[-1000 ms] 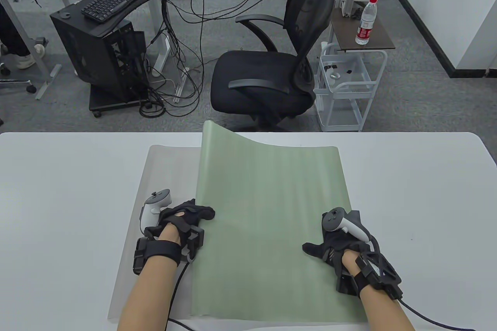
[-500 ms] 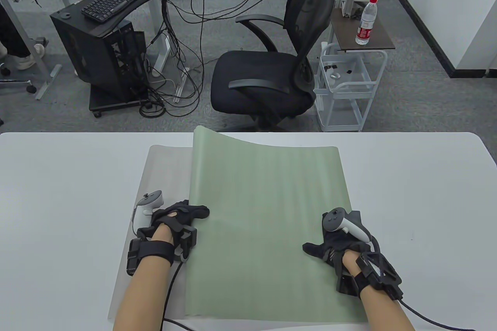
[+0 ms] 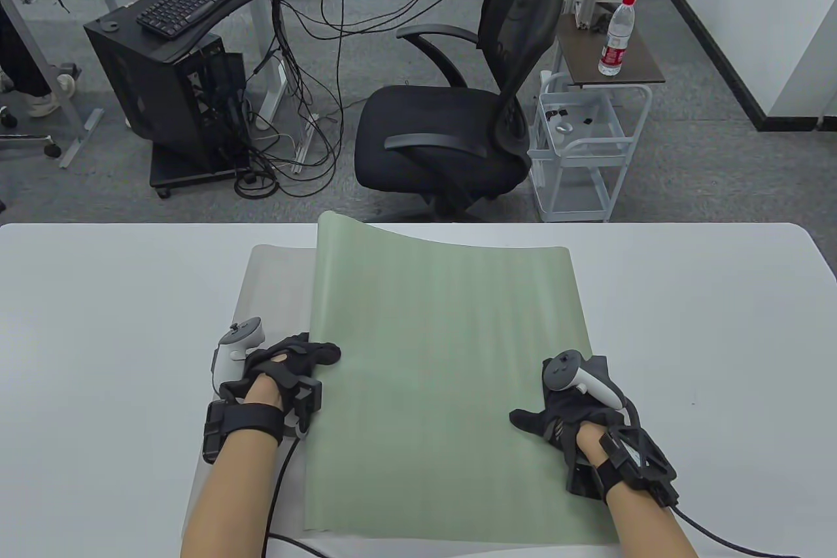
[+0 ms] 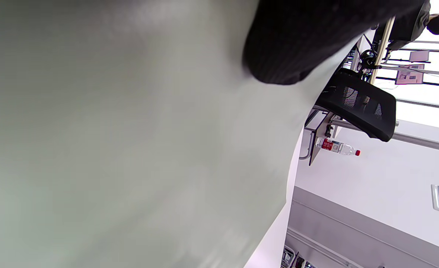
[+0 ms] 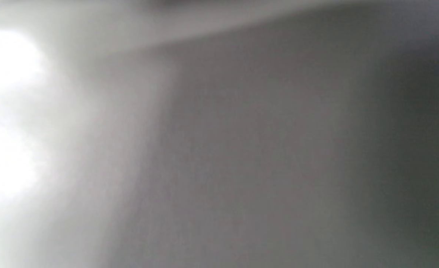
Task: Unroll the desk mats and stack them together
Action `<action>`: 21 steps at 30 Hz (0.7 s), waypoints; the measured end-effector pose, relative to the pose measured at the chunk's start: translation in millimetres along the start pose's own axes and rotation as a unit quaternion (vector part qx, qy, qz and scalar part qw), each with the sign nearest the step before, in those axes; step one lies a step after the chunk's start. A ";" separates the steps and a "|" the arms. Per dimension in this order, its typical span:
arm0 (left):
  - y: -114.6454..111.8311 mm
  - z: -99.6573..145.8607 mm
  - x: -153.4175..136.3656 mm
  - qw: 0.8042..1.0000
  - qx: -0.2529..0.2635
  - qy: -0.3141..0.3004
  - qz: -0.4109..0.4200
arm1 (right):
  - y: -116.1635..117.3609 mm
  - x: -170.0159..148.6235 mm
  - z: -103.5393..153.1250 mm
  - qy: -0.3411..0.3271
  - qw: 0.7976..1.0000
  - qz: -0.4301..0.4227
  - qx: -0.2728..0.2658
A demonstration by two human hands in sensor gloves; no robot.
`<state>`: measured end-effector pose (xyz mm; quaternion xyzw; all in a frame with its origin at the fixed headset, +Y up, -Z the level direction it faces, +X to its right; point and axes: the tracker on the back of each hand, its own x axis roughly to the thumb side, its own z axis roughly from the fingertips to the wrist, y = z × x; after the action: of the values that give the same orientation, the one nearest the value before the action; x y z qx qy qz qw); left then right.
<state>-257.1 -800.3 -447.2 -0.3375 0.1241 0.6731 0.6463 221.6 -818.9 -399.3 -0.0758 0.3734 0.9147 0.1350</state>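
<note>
On the desk point(image 3: 98, 322), a grey mat point(image 3: 252, 296) lies flat, largely covered by a green mat point(image 3: 444, 375). The left hand point(image 3: 281, 365) holds the green mat's left edge, fingers point(image 3: 324, 352) curled over it. That mat's far-left corner curls upward. The right hand point(image 3: 575, 398) rests on its right edge; its finger spread cannot be determined.

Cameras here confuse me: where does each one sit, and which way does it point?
Table view: above the person, looking down and forward at the green mat on the table; both forearms, left hand and right hand show.
Left wrist view: on the left wrist, turned sideways, skimming the mat; a dark gloved finger shows.
Right wrist view: pressed close, only grey blur; no body part is discernible.
Shared: table and left wrist views both show the mat, chair and bottle.
</note>
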 end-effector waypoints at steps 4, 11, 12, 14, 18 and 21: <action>6.5 -2.3 -1.6 1.000 0.004 0.002 0.001 | 0.1 -0.2 -0.1 -0.001 1.000 0.000 -0.001; 15.3 -1.7 -0.7 1.000 0.013 0.009 -0.005 | 0.2 -0.3 -0.2 -0.001 1.000 0.000 -0.001; 16.1 -1.4 -0.3 1.000 0.015 0.010 -0.005 | 0.1 -0.4 -0.3 -0.001 1.000 0.000 0.000; 19.0 -0.9 0.7 1.000 0.015 0.005 0.000 | 0.2 -0.4 -0.3 -0.001 1.000 -0.001 -0.001; 24.3 0.9 2.0 1.000 0.020 0.003 -0.006 | 0.1 -0.5 -0.2 -0.001 1.000 0.000 -0.001; 31.3 2.4 1.7 1.000 0.021 0.003 -0.001 | 0.2 -0.5 -0.2 -0.001 1.000 0.000 -0.001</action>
<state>-287.5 -801.7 -454.8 -0.3261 0.1402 0.6688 0.6533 222.0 -819.3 -399.2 -0.0756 0.3721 0.9151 0.1355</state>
